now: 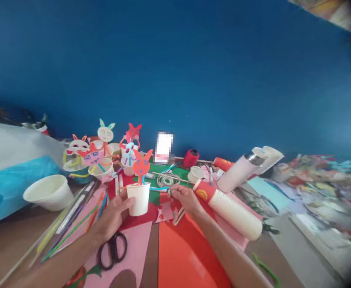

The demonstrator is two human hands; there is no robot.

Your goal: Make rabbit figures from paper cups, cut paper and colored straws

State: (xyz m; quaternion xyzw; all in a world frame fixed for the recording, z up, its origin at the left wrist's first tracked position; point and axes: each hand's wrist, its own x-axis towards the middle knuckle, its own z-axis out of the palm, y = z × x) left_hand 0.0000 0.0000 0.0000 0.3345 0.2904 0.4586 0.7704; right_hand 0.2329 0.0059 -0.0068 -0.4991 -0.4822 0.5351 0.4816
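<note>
My left hand [117,212] is closed around a white paper cup [139,202], which stands upright. Rising from the cup is an orange paper animal face [141,166] with pointed ears and drawn-on features, on orange and blue stems. A thin blue pipe cleaner [159,188] reaches out from the cup's right side. My right hand [185,198] pinches the far end of it; the fingertips partly hide that end. Below my right fingers lie pink paper scraps [165,212]. Black-handled scissors [113,252] rest on pink paper just below my left hand.
Several cups with paper animal faces [105,134] stand at the back left. An empty-looking cup [49,193] is tipped at left, beside pipe cleaners and pens [70,216]. To the right lie a stack of paper cups [235,212] and a white flask [238,172]. Orange paper [184,252] covers the front.
</note>
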